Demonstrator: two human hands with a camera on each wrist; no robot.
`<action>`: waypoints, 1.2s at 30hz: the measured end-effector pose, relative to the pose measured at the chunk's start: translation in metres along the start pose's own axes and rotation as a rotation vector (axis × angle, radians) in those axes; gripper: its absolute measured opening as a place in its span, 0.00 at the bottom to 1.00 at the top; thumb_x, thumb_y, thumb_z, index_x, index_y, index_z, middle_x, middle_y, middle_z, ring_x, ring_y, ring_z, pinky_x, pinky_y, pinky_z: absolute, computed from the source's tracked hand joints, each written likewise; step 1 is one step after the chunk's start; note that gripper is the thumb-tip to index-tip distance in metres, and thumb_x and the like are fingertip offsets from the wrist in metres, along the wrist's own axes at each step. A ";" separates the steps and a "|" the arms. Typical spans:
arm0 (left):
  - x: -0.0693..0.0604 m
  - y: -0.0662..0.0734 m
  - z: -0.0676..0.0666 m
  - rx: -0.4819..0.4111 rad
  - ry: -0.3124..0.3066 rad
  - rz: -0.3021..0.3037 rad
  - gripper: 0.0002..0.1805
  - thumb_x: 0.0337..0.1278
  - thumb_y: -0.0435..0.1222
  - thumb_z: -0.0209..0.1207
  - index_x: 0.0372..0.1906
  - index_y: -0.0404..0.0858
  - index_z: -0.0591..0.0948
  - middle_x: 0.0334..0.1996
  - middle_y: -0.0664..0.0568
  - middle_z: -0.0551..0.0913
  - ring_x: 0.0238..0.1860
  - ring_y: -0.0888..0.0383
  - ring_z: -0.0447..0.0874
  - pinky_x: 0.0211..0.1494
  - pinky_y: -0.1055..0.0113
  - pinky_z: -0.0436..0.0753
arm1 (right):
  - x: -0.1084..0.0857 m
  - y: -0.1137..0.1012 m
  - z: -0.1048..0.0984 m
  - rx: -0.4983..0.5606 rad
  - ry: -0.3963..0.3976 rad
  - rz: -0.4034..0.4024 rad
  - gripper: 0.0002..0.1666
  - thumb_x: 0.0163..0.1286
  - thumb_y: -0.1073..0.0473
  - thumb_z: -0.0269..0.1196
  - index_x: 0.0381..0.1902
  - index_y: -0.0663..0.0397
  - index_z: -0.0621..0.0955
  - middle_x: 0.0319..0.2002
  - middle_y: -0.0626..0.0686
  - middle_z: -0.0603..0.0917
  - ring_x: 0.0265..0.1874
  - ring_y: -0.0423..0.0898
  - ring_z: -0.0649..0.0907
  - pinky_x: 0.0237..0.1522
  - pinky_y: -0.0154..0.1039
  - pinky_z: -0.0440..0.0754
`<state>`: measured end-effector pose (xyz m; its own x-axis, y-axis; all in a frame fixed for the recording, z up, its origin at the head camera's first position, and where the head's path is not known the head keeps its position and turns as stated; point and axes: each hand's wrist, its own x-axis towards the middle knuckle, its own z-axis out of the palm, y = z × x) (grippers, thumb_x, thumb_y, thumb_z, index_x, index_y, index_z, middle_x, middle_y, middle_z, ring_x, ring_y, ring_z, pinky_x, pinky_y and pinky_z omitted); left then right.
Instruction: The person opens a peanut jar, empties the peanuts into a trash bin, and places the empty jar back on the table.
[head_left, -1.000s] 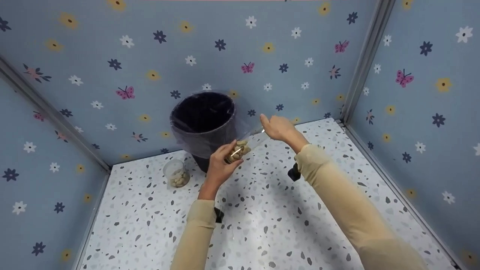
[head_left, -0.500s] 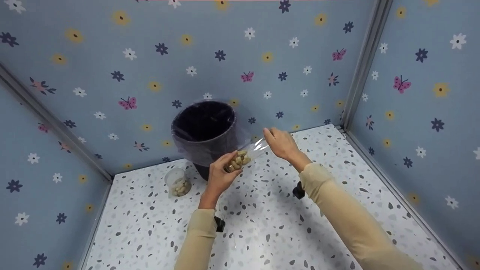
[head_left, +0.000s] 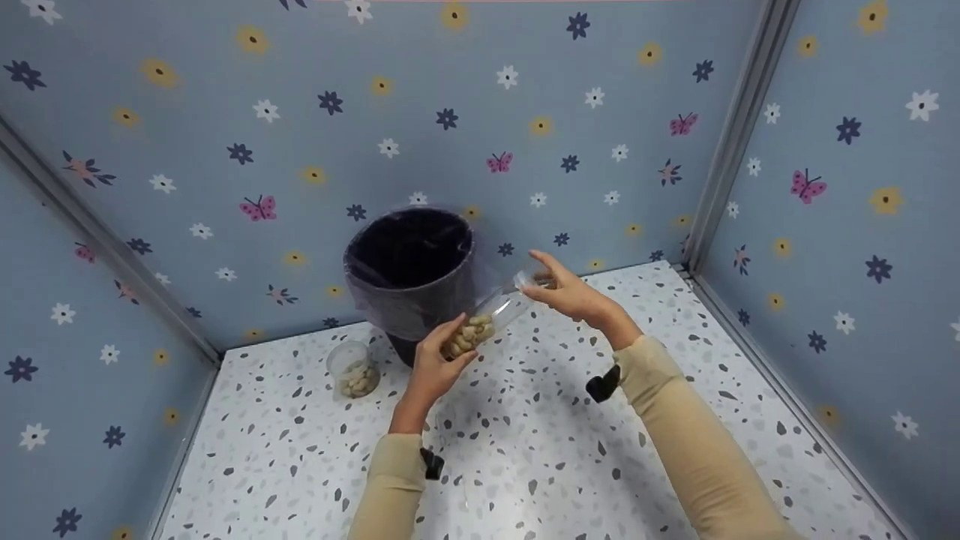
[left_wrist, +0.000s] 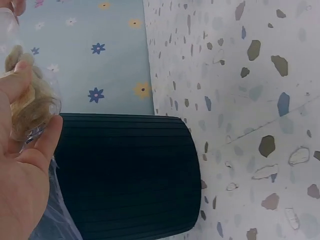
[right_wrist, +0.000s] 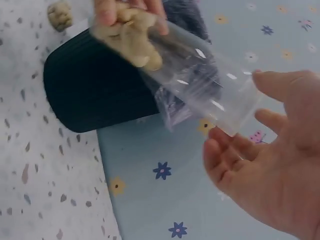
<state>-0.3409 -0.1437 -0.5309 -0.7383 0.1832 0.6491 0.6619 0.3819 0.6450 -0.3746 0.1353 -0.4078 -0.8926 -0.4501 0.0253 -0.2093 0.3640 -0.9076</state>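
Note:
In the head view my left hand (head_left: 439,367) grips the lower end of a clear plastic jar (head_left: 504,306), tilted up to the right. Pale, nut-like pieces (head_left: 471,334) lie in its lower end, as the left wrist view shows close up. My right hand (right_wrist: 285,150) is at the jar's upper end, which looks whitish, perhaps a lid. Its fingers are spread around that end rather than wrapped on it; thumb and fingertips are at the edge, and I cannot tell how firmly they touch.
A dark bin (head_left: 409,304) with a translucent liner stands against the flowered wall, just behind the jar. To its left a second clear jar (head_left: 351,358) with similar pieces stands on the speckled surface (head_left: 300,450). Wall panels (head_left: 847,225) rise at both sides.
My right hand was closed at the jar's upper end; its fingers are now spread there. The left hand and jar have shifted slightly left and down in view.

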 end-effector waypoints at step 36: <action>0.003 0.039 -0.004 -0.028 0.043 0.023 0.34 0.41 0.17 0.69 0.60 0.27 0.76 0.51 0.30 0.78 0.49 0.38 0.79 0.46 0.49 0.80 | 0.003 -0.018 -0.009 -0.228 0.241 0.239 0.45 0.68 0.26 0.47 0.64 0.56 0.69 0.54 0.61 0.77 0.48 0.55 0.79 0.47 0.49 0.78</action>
<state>-0.3168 -0.1319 -0.5019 -0.7167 0.1528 0.6804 0.6827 0.3526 0.6400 -0.3774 0.1352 -0.3878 -0.9892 -0.1367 -0.0527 -0.0437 0.6186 -0.7845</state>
